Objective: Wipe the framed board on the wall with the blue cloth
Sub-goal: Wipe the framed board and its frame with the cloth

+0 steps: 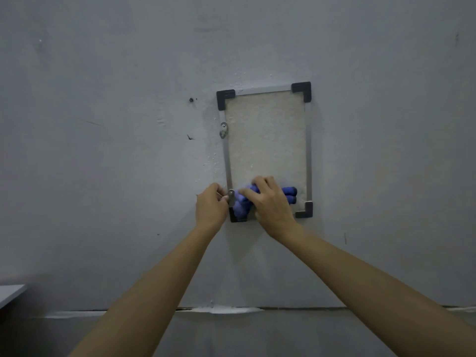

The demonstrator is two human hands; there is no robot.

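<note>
A small framed board (pixel 268 135) hangs upright on the grey wall, with a pale speckled panel, a thin metal frame and black corner caps. My right hand (pixel 270 202) presses a bunched blue cloth (pixel 289 194) against the panel's lower part, the cloth showing on both sides of the hand. My left hand (pixel 210 207) rests at the frame's lower left edge, its fingers closed around a small metal bracket (pixel 231 197) there. The lower left corner cap is partly hidden behind the hands.
A second metal bracket (pixel 223 130) sits on the frame's left side higher up. A screw hole (pixel 191 99) marks the wall to the left. A white ledge corner (pixel 10 295) shows at the far left, and a seam (pixel 226 309) runs across the wall below.
</note>
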